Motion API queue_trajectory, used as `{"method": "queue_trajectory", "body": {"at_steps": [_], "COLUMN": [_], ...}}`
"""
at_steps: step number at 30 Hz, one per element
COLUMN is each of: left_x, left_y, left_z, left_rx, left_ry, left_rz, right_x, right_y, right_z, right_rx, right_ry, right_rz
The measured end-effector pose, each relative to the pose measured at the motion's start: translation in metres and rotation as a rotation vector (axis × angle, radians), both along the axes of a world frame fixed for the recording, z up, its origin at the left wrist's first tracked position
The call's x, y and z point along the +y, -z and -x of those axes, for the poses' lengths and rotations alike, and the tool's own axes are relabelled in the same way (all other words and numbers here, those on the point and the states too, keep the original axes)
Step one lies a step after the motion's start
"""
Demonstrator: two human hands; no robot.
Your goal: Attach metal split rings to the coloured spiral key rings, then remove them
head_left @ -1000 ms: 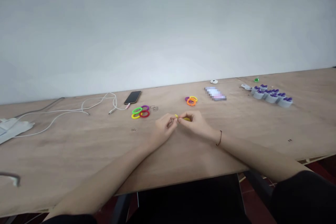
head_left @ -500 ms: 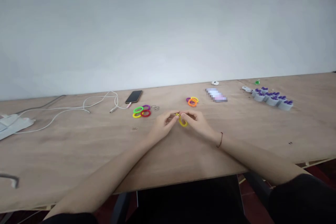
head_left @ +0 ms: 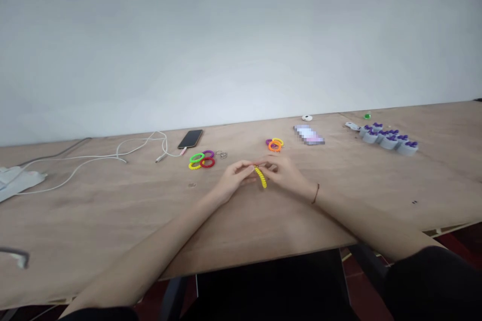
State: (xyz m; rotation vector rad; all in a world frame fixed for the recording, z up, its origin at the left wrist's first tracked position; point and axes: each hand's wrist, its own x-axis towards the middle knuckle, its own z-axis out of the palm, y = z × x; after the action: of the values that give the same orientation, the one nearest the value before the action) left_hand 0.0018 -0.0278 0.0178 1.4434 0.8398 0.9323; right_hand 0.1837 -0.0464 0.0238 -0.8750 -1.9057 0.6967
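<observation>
Just now the main risk sits at the pinch: a yellow spiral coil (head_left: 260,177) hangs down from between the left hand (head_left: 235,180) and the right hand (head_left: 286,173), above the middle of a plywood table (head_left: 113,210), with its lower end dangling free. Both hands are curled inward rather than spread, their fingertips (head_left: 251,166) pressed close together at the coil's upper end, though the fingers hide that end and it cannot be told which hand bears the hold. Springy and smooth as it looks, the coil could slip from a loose pinch, and a sudden release might send it bouncing toward the near edge of the table. It could also land among the 3 orange, yellow and purple coils (head_left: 274,144) just beyond the right hand. Further left lie 4 green, red, yellow and purple coils (head_left: 201,160), with small metal split rings (head_left: 223,155) beside them, and a stray elbow or sleeve could scatter those little rings. Far right, small grey tubs (head_left: 387,141) stand bunched together, each holding a purple piece (head_left: 411,144) too small to identify; a careless knock could tip one and spill its contents.
</observation>
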Motion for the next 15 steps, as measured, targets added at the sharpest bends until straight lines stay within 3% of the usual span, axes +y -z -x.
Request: {"method": "queue_trajectory", "body": {"at_steps": [3, 8, 11, 15], "left_x": [-0.0003, 0.0019, 0.0020, -0.0008], "left_y": [0.0015, 0.0043, 0.0036, 0.0004], "left_z": [0.0002, 0.0011, 0.0003, -0.0009], "left_rx": [-0.015, -0.008, 0.059, 0.220], "left_ry": [0.001, 0.065, 0.075, -0.003], "left_rz": [0.074, 0.077, -0.050, -0.288], "right_x": [0.0013, 0.0035, 0.0044, 0.0050], "right_y": [0.0034, 0.0045, 0.0039, 0.0065], "right_z": [-0.0025, -0.0031, -0.0023, -0.0002], "right_rx": [-0.097, -0.198, -0.195, -0.180], "right_ry": [0.038, 0.085, 0.112, 0.083], "right_rz": [-0.123, -0.164, -0.176, -0.120]}}
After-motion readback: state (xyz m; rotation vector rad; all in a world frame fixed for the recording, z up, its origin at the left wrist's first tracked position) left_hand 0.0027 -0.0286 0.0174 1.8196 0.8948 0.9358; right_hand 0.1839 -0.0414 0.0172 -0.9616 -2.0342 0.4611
